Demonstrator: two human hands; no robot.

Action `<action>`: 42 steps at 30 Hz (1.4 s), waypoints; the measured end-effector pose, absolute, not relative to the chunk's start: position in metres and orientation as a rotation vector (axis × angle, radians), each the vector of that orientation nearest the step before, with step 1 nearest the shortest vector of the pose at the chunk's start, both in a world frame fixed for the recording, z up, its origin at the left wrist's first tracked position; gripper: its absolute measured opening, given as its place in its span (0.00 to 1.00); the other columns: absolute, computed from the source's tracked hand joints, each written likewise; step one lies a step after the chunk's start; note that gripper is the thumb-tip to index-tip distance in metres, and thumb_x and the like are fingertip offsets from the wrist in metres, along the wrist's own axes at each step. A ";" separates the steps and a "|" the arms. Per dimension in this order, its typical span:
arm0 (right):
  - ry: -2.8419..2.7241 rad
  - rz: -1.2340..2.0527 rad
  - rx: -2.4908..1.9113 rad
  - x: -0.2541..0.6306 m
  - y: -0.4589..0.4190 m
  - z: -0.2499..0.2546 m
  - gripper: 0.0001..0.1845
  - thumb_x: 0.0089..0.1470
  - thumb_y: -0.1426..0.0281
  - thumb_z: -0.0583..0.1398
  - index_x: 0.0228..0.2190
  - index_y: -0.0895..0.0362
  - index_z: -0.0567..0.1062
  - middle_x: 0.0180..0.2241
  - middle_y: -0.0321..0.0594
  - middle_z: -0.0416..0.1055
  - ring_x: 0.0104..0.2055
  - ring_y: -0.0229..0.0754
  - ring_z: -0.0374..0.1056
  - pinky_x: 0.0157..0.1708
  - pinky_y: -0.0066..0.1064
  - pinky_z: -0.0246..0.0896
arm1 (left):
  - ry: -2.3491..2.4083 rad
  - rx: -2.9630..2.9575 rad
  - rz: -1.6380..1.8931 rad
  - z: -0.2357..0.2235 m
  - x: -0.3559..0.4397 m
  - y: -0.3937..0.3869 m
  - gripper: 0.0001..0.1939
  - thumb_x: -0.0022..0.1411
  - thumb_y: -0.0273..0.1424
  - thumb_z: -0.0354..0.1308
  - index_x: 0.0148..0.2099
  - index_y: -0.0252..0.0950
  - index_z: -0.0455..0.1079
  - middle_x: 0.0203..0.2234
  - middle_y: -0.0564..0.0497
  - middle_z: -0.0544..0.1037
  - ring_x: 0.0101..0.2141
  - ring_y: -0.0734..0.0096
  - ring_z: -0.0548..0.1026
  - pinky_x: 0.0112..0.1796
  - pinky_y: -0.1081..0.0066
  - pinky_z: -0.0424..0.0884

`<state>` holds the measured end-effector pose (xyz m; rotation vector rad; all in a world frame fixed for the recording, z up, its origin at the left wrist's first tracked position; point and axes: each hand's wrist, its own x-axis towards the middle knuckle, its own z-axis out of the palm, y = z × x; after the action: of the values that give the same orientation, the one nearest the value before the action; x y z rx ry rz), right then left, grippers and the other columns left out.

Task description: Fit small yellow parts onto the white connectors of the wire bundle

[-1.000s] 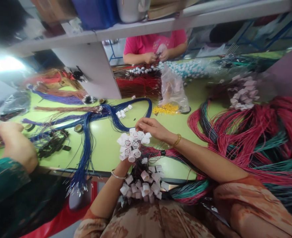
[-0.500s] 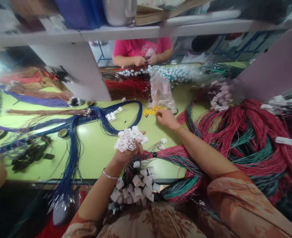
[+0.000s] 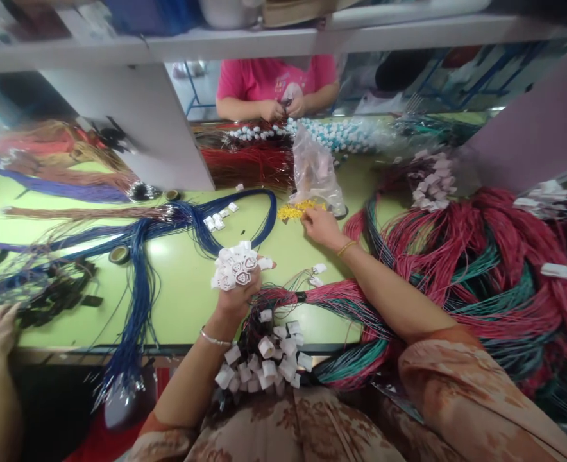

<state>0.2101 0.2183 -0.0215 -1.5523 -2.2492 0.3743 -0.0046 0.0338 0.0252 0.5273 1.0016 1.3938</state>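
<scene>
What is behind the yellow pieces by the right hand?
A crumpled, see-through plastic bag is just behind the yellow pieces; whatever lies beneath the bag is covered.

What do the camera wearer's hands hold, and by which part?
The left hand holds a bunch of white connectors, gripped below their upturned faces. The right hand is at the yellow pieces; whether it holds one cannot be told.

1 L hand [image 3: 235,298], 1 R hand [image 3: 322,228]. White conns [image 3: 238,264] in L hand: overlap, no. unclear. 1 pile yellow pcs [image 3: 299,209], 1 clear plastic bag [image 3: 315,170], 3 tape rolls [image 3: 120,262], 1 pink-shirted co-worker [image 3: 274,83].
</scene>
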 end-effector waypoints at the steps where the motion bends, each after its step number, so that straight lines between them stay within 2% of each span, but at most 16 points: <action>1: -2.225 0.393 -1.540 0.210 0.218 -0.021 0.07 0.58 0.75 0.56 0.34 0.60 0.75 0.39 0.52 0.75 0.38 0.49 0.67 0.42 0.37 0.59 | 0.998 0.535 1.404 0.024 -0.005 0.034 0.12 0.47 0.31 0.74 0.33 0.32 0.77 0.27 0.44 0.82 0.13 0.91 0.51 0.15 0.78 0.46; 5: -1.964 0.720 -1.470 0.206 0.214 -0.014 0.05 0.56 0.77 0.57 0.29 0.57 0.69 0.29 0.42 0.71 0.32 0.44 0.65 0.39 0.36 0.61 | 0.948 0.596 1.460 0.022 -0.006 0.036 0.14 0.49 0.34 0.73 0.37 0.34 0.78 0.25 0.48 0.81 0.12 0.91 0.50 0.15 0.78 0.48; 7: -1.739 1.041 -1.442 0.201 0.210 -0.009 0.07 0.57 0.76 0.57 0.28 0.56 0.67 0.26 0.38 0.69 0.28 0.39 0.63 0.34 0.33 0.62 | 0.944 0.617 1.490 0.022 -0.007 0.038 0.15 0.49 0.35 0.74 0.38 0.34 0.79 0.26 0.48 0.81 0.13 0.88 0.56 0.16 0.78 0.53; 10: -1.407 1.489 -1.365 0.192 0.200 -0.001 0.07 0.60 0.75 0.58 0.29 0.57 0.68 0.25 0.35 0.67 0.22 0.33 0.60 0.26 0.28 0.60 | 0.993 0.584 1.522 0.022 -0.007 0.040 0.15 0.46 0.35 0.76 0.34 0.34 0.79 0.23 0.50 0.80 0.18 0.81 0.68 0.20 0.77 0.63; 13: -1.246 1.727 -1.265 0.184 0.190 0.005 0.06 0.59 0.77 0.61 0.29 0.58 0.72 0.24 0.34 0.67 0.21 0.30 0.58 0.22 0.25 0.60 | 1.030 0.527 1.505 0.022 -0.006 0.041 0.13 0.46 0.32 0.76 0.32 0.32 0.79 0.22 0.50 0.78 0.21 0.78 0.72 0.23 0.77 0.67; 16: -1.086 1.943 -1.125 0.178 0.182 0.012 0.04 0.57 0.76 0.64 0.29 0.59 0.75 0.25 0.36 0.71 0.23 0.31 0.64 0.24 0.23 0.66 | 1.048 0.500 1.498 0.022 -0.006 0.041 0.10 0.47 0.30 0.75 0.31 0.33 0.78 0.25 0.49 0.81 0.22 0.77 0.75 0.23 0.78 0.68; 20: -1.088 2.042 -1.018 0.173 0.171 0.021 0.04 0.51 0.75 0.68 0.30 0.60 0.78 0.28 0.39 0.76 0.27 0.32 0.71 0.31 0.23 0.74 | 1.037 0.478 1.518 0.020 -0.007 0.042 0.10 0.48 0.29 0.74 0.33 0.34 0.78 0.27 0.50 0.82 0.23 0.77 0.76 0.23 0.79 0.69; 24: -1.228 1.950 -0.923 0.167 0.155 0.029 0.12 0.45 0.72 0.72 0.34 0.59 0.78 0.28 0.37 0.77 0.26 0.33 0.72 0.30 0.26 0.75 | 1.014 0.439 1.519 0.016 -0.008 0.044 0.11 0.48 0.29 0.75 0.34 0.34 0.78 0.22 0.52 0.79 0.21 0.77 0.75 0.24 0.78 0.69; 29: -1.524 1.695 -0.757 0.160 0.126 0.045 0.12 0.53 0.63 0.68 0.35 0.57 0.75 0.32 0.38 0.77 0.30 0.35 0.74 0.33 0.31 0.74 | 1.009 0.397 1.557 0.011 -0.009 0.045 0.13 0.47 0.30 0.75 0.34 0.34 0.77 0.21 0.52 0.79 0.21 0.77 0.74 0.24 0.77 0.69; 32: -1.756 1.494 -0.747 0.156 0.110 0.053 0.06 0.60 0.67 0.60 0.37 0.56 0.74 0.30 0.36 0.74 0.30 0.36 0.72 0.34 0.32 0.71 | 0.988 0.387 1.575 0.010 -0.009 0.044 0.15 0.46 0.31 0.76 0.36 0.34 0.76 0.22 0.52 0.79 0.21 0.76 0.75 0.25 0.76 0.70; 34: -1.895 1.253 -0.751 0.153 0.104 0.055 0.06 0.62 0.71 0.56 0.36 0.56 0.73 0.30 0.37 0.73 0.31 0.38 0.71 0.35 0.33 0.69 | 0.979 0.380 1.573 0.010 -0.009 0.044 0.16 0.44 0.31 0.76 0.36 0.34 0.76 0.23 0.52 0.80 0.22 0.74 0.76 0.26 0.75 0.71; 38: -2.024 0.757 -0.638 0.147 0.098 0.050 0.08 0.63 0.74 0.54 0.34 0.55 0.72 0.35 0.42 0.71 0.40 0.42 0.69 0.42 0.36 0.67 | 0.975 0.387 1.559 0.011 -0.010 0.043 0.17 0.44 0.31 0.76 0.36 0.34 0.76 0.21 0.54 0.78 0.22 0.75 0.76 0.26 0.76 0.71; 42: -2.011 0.566 -0.469 0.141 0.097 0.043 0.08 0.64 0.77 0.54 0.37 0.56 0.72 0.34 0.42 0.70 0.38 0.42 0.68 0.38 0.34 0.67 | 0.941 0.396 1.573 0.011 -0.010 0.045 0.18 0.44 0.32 0.77 0.37 0.34 0.76 0.22 0.54 0.78 0.22 0.77 0.75 0.25 0.77 0.69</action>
<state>0.1414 0.0974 0.0434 -0.4689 -2.0109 0.5663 -0.0104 0.0454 0.0110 0.3957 0.9414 1.5726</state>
